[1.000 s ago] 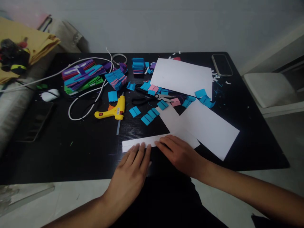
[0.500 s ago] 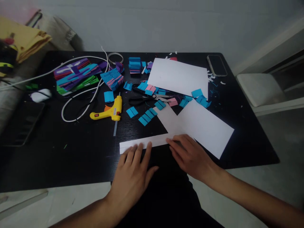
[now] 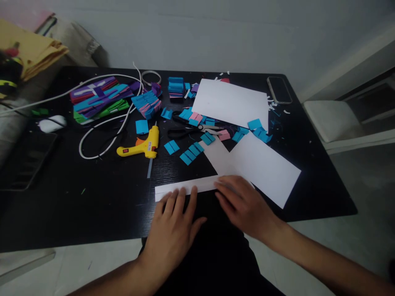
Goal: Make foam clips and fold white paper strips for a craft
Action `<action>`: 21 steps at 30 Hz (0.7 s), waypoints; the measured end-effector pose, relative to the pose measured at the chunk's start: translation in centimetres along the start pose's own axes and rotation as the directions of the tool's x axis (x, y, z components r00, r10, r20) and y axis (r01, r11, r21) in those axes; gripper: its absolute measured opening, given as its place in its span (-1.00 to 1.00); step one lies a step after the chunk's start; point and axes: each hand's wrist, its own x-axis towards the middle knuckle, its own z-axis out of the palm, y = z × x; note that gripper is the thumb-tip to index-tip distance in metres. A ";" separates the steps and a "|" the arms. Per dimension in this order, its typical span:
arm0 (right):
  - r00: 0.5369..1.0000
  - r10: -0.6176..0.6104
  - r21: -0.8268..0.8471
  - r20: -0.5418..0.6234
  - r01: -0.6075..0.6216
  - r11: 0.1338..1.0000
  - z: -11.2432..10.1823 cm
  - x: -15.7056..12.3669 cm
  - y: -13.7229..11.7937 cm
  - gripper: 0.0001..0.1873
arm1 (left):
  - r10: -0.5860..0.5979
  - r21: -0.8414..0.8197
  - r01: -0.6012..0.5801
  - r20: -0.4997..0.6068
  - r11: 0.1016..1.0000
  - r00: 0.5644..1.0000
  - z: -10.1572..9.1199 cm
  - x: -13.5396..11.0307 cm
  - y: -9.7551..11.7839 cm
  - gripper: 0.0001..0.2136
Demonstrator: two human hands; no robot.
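Head view: glue gun (image 3: 151,143) lies beyond white paper strip (image 3: 189,184).

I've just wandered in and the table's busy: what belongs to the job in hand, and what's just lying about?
Seems to belong:
white paper strip, under left hand and right hand
perhaps loose white sheet nearby

Apparently lying about, untouched:
phone
white cable
yellow glue gun
scissors

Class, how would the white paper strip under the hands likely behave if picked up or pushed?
The white paper strip looks thin, so it is probably light. It appears creased lengthwise, which may stiffen it slightly. Lying flat, it would likely slide, not roll.
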 end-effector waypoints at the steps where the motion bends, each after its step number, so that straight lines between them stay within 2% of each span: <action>1: 1.000 -0.024 0.045 0.009 0.023 0.999 0.5 0.1 -0.6 -0.65 | -0.005 0.004 0.005 0.001 1.000 1.000 0.0 0.0 0.0 -0.42; 3: 0.998 -0.049 0.088 0.037 0.046 0.995 1.4 0.1 -1.7 -0.58 | -0.012 0.010 0.012 0.004 1.000 1.000 0.1 0.0 0.1 -0.43; 6: 0.998 -0.018 0.064 0.058 0.015 0.998 2.3 -0.5 -2.3 -0.59 | -0.010 0.013 0.010 0.003 1.000 1.000 0.2 -0.1 0.1 -0.43; 14: 0.996 0.083 -0.069 0.025 -0.081 0.994 0.8 -2.1 -0.3 -0.64 | -0.008 0.037 0.008 0.011 0.999 1.000 -0.2 0.5 0.2 -0.39; 21: 0.999 0.043 -0.161 0.015 -0.040 0.986 1.2 -1.8 -0.6 -0.71 | 0.007 0.047 -0.008 0.020 0.999 1.000 -0.2 0.4 -0.1 -0.40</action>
